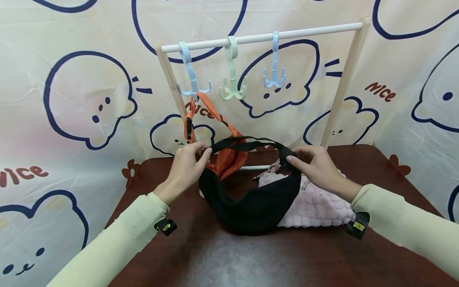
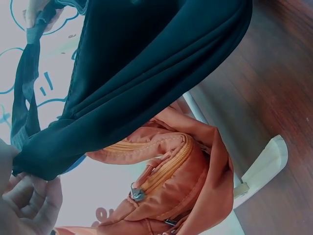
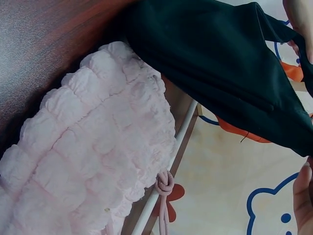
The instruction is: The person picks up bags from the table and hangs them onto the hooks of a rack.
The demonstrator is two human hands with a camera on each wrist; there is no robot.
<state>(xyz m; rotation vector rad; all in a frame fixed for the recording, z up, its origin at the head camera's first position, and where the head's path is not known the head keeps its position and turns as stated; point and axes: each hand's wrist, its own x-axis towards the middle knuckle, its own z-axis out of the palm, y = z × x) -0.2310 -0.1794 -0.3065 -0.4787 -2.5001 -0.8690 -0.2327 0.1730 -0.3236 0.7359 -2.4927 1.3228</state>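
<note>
Both hands hold up a black shoulder bag by the two ends of its strap, and its body sags in a curve between them. My left hand pinches the left end where strap meets bag. At the other end, my right hand grips the strap between thumb and fingers. Behind the bag, an orange zippered bag hangs by its strap from the left blue hook. A pink puffy quilted bag with a knotted cord lies on the table, partly hidden by the black bag.
A wooden rack with a white rod stands at the back of the dark brown table. A green hook and another blue hook hang from the rod with nothing on them. A cartoon-printed curtain surrounds the table.
</note>
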